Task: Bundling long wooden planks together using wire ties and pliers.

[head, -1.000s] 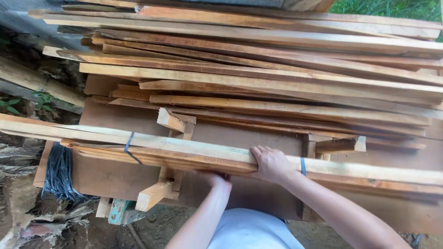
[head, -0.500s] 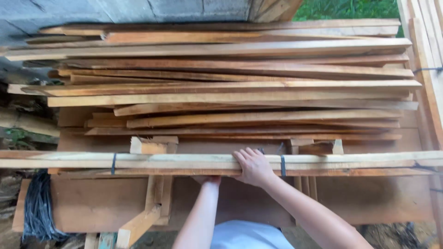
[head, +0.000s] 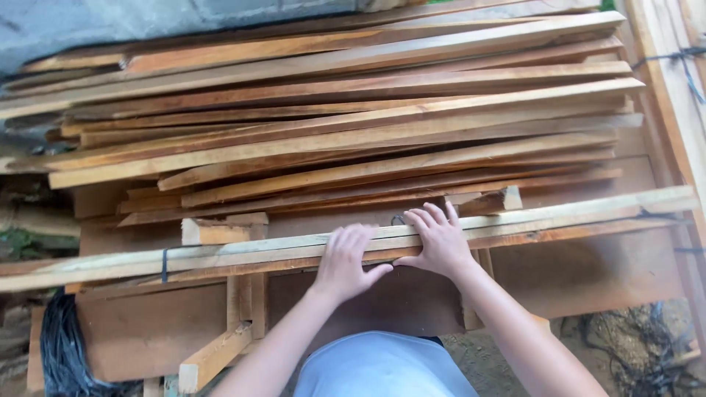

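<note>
I'm resting my left hand (head: 344, 263) and right hand (head: 440, 241), fingers flat and unclenched, on the tied slat bundle (head: 243, 254); it's lying just in front of the plank stack (head: 353, 125), long axis left-right, right end angling slightly away.

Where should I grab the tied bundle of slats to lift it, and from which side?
Probably mid-length on the tied bundle of slats, between its two ties, where the left hand and right hand already rest. Come from the near edge, fingers over the top: it lies nearly level across the bench, and the loose plank pile crowds the far side.
</note>
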